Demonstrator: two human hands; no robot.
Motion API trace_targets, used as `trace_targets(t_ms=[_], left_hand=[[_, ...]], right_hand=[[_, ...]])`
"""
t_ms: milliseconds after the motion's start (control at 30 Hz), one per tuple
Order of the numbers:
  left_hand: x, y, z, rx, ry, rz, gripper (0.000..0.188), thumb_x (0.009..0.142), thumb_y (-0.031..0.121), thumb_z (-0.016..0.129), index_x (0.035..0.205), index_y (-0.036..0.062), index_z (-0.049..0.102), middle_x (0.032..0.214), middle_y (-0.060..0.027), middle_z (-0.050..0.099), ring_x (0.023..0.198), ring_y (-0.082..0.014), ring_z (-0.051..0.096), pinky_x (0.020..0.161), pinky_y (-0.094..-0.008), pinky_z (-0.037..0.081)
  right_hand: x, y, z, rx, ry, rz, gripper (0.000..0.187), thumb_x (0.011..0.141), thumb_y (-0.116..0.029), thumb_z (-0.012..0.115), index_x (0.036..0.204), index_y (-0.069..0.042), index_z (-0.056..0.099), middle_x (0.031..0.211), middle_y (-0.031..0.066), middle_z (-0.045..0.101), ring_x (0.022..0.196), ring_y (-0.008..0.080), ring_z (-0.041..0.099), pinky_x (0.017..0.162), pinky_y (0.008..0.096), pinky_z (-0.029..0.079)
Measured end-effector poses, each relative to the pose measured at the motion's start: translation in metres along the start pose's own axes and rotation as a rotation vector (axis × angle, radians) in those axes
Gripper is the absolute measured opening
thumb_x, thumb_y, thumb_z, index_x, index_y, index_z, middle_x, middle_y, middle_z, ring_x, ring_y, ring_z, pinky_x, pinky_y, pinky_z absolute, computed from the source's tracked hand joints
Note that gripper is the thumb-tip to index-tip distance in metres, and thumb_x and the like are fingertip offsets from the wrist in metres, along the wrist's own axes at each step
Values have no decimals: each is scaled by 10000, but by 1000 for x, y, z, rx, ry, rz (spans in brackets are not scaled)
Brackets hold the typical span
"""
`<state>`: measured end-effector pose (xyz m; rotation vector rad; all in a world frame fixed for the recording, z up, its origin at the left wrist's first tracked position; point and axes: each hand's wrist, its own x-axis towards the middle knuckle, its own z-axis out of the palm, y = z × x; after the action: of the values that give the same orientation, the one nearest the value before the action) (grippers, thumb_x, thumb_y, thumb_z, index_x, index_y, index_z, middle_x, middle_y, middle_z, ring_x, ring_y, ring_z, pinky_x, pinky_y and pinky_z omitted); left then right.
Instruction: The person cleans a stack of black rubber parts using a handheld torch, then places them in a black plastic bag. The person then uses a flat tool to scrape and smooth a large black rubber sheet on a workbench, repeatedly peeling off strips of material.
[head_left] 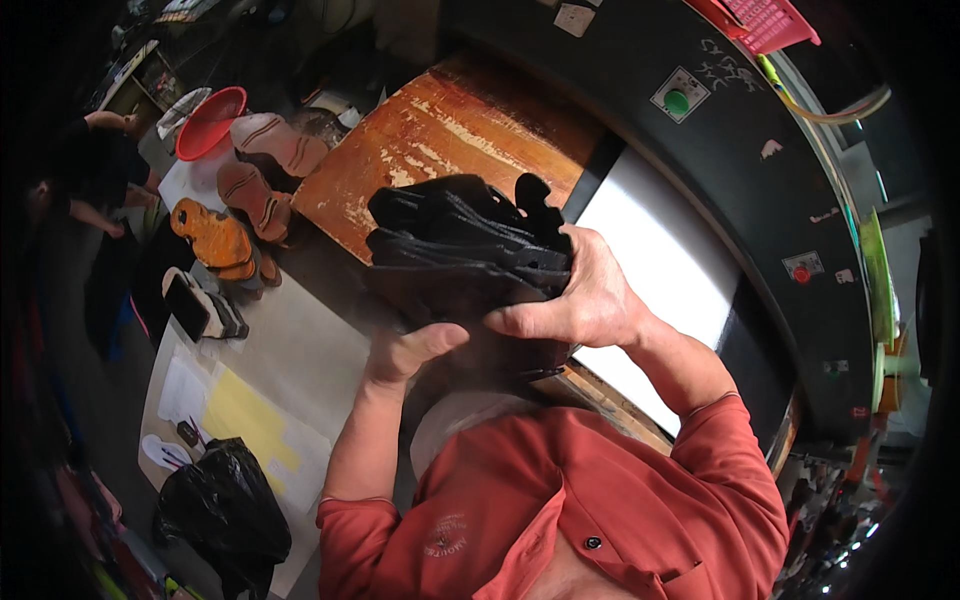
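Between my two hands is a thick stack of black, thin, flexible cut pieces [470,250] with wavy edges, perhaps shoe parts. My right hand [590,300] is closed on its right end, thumb lying across the near side. On the lower left, my left hand [415,352] grips the same stack; its thumb shows, while the other fingers are hidden behind the pieces. The stack is held up in front of my chest, over the gap between a worn brown wooden board [400,150] and the pale table [300,320].
At left, the table bears orange cut pieces [215,240], brown cut pieces [255,200], a phone [187,306], yellow paper [245,420] and a black plastic bag [225,510]. Beyond are a red basin [212,122] and another person [95,175]. A dark machine panel with a green button [677,101] curves along the right, beside a bright white surface [660,250].
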<state>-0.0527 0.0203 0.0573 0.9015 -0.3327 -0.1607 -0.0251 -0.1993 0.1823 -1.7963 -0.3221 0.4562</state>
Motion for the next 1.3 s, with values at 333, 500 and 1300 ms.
trace_targets(t_ms=[333, 500, 1300], left_hand=[[6, -30, -4, -4, 34, -220, 564, 860, 61, 823, 1387, 16, 626, 1308, -68, 669, 1205, -231, 629, 1074, -364, 503], [5, -41, -8, -249, 218, -272, 621, 795, -32, 791, 1392, 32, 629, 1317, -81, 669, 1242, -257, 616, 1108, -401, 493], [11, -70, -36, -446, 53, -287, 701, 839, 149, 697, 1507, 17, 533, 1456, -148, 604, 1319, -339, 595, 1153, -473, 480]], right_hand=[[1, 15, 5, -131, 167, -93, 831, 773, -211, 926, 1464, 32, 533, 1280, 104, 683, 1186, 174, 618, 1082, 344, 466], [7, 20, -7, -98, 62, -217, 1102, 799, -516, 907, 1582, 52, 378, 1506, 267, 505, 1401, 363, 511, 1189, 426, 408], [35, 73, -32, -196, -93, -116, 729, 1146, -534, 206, 1422, 18, 594, 1510, 370, 463, 1436, 506, 415, 1239, 537, 320]])
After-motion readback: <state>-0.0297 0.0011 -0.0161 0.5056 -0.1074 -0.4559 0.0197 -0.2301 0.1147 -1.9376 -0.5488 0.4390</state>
